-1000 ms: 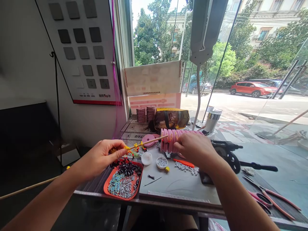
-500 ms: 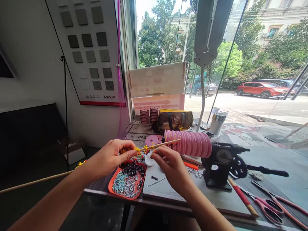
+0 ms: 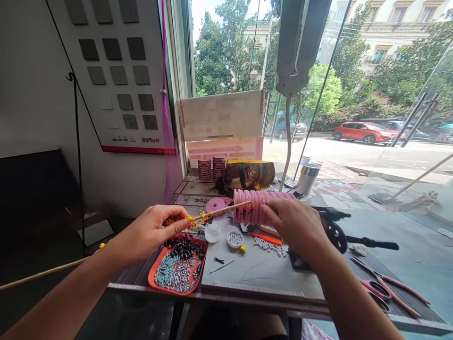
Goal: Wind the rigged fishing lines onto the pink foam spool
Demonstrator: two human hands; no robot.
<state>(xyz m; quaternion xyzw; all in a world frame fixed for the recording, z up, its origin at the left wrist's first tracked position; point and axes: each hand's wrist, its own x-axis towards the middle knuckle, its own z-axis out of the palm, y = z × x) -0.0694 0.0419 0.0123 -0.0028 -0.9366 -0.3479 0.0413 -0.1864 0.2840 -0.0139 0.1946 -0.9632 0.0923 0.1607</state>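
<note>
- The left hand (image 3: 155,231) angled inward, fingers pinched around a slim wooden stick (image 3: 230,207).
- The right hand (image 3: 297,222) arched palm-down at a ridged pink cylinder (image 3: 246,205), its grip hidden.

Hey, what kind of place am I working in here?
It looks like a small craft workspace by a street-side window, judging by the orange tray of small beads or metal pieces, the row of pink spools, and the scissors on the table.
</note>
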